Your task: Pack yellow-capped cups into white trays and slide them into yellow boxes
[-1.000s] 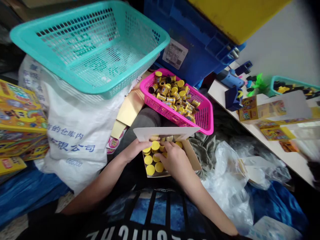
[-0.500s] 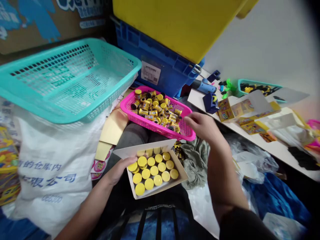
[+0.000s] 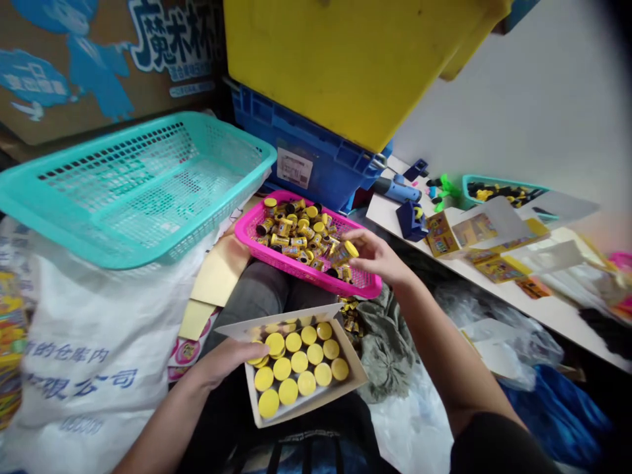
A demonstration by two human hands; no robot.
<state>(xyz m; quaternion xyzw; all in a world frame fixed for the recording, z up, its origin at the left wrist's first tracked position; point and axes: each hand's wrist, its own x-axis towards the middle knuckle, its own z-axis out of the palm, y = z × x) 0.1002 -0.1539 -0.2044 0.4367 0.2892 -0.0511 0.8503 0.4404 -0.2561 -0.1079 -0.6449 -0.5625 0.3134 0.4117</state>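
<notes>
On my lap an open cardboard box (image 3: 353, 388) holds rows of small jars with round yellow lids (image 3: 299, 361). My left hand (image 3: 230, 361) grips the box's left end, thumb over the jars at that corner. Over the right end of a pink basket (image 3: 301, 266), my right hand (image 3: 372, 255) is closed on one small yellow-lidded jar (image 3: 344, 253), tilted with its lid toward the fingers. Many similar jars (image 3: 296, 232) lie jumbled in the basket, some showing dark bases. Part of my right hand's grip is hidden behind its fingers.
A turquoise basket (image 3: 162, 253) rests on a white sack (image 3: 93, 316) to the left. Yellow and blue crates (image 3: 316, 174) stand behind the pink basket. At right, a white table (image 3: 498, 280) carries opened printed boxes (image 3: 444, 234) and a blue tool (image 3: 401, 191). Plastic bags (image 3: 513, 329) lie below.
My right hand has moved slightly left over the pink basket, and a jar now shows in its fingers. My left hand stays on the box. The whole view has shifted a little.
</notes>
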